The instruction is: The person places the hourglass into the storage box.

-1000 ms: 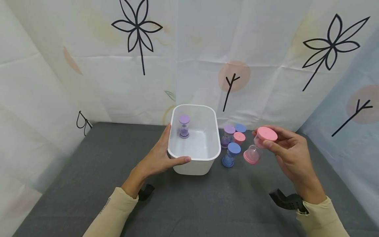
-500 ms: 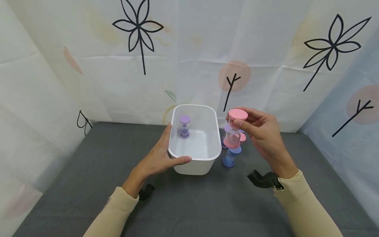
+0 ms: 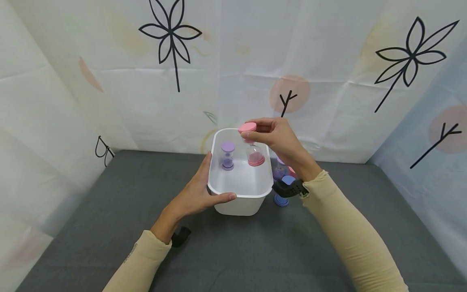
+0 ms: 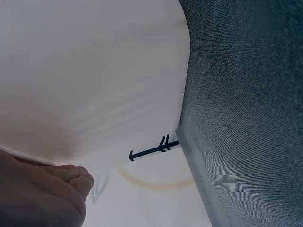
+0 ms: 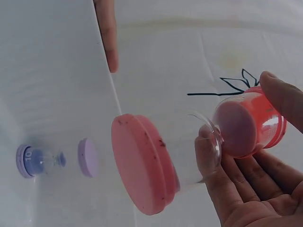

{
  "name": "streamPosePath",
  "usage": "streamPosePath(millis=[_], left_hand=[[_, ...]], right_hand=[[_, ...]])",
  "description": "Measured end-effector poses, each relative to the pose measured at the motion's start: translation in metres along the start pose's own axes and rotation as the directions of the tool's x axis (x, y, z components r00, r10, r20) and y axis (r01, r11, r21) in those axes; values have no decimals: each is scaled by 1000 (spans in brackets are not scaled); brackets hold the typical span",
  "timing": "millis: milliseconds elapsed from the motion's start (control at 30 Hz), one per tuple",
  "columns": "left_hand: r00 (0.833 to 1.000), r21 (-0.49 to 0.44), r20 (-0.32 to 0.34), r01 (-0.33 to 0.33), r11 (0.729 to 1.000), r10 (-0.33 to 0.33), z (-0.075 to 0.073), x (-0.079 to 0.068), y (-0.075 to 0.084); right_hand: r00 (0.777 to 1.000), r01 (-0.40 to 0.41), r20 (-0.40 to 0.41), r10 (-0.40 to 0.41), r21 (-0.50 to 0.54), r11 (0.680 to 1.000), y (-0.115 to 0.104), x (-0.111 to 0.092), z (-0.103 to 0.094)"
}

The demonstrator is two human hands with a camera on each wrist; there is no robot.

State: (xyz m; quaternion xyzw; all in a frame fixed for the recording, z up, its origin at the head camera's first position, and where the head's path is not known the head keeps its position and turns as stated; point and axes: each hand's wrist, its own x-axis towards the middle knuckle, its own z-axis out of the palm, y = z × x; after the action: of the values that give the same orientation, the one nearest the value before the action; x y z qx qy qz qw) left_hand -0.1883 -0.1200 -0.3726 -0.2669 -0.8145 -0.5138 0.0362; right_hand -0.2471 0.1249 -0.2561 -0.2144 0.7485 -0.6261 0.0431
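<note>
A white plastic tub [image 3: 238,206] stands on the dark grey tabletop, its outer wall filling much of the left wrist view. My left hand [image 3: 193,194] holds its near left corner, thumb along the front rim and fingers against the left side. Inside stands a small purple hourglass [image 3: 228,156], seen also in the right wrist view. Over the right half of the tub, my right hand [image 3: 279,138] pinches a pink hourglass [image 3: 256,157] by its upper end. That hourglass hangs slightly tilted, its clear lower bulb and pink base [image 5: 142,165] free of the fingers.
Right of the tub, partly behind my right wrist, stand a blue hourglass [image 3: 281,200], a purple hourglass [image 3: 280,172] and a mostly hidden pink one [image 3: 292,171]. A printed white cloth [image 3: 324,81] hangs behind the table.
My right hand has carried the pink hourglass leftward, from the table's right side, past the other hourglasses, to above the tub. The left hand and tub have stayed put.
</note>
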Motion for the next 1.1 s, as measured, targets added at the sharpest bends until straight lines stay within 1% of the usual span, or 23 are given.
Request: streamPosePath(millis=[100,200,333,500,633,767,933,1100], left_hand=[[1000,-9,1,13,1000,-13,0,0,0],[1000,-15,7,19,1000,-19,0,-1,0],[1000,-16,16,14,1000,-13,0,-1,-1],[1000,9,15,8,1000,-8,-1,-1,-1],[1000,26,13,21,999,-22,-1,-2,-1],[999,22,15,33,999,-33,-2,-2,0],[999,20,13,34,999,-35,-1,-3,0],[999,24,12,30,999,-30,-1,-3,0]], right_hand=[[999,-16,41,17,-19,1000,6,16,8],[997,-49,58,53,-63,997,13,29,17],[990,-120,58,127,-115,986,24,42,28],[978,-194,57,202,-122,973,36,54,42],[969,-227,71,238,-132,965,44,58,52],[970,-224,62,236,-149,963,49,59,57],[970,-216,60,234,-216,952,54,58,59],[967,-221,61,248,-286,932,59,58,58]])
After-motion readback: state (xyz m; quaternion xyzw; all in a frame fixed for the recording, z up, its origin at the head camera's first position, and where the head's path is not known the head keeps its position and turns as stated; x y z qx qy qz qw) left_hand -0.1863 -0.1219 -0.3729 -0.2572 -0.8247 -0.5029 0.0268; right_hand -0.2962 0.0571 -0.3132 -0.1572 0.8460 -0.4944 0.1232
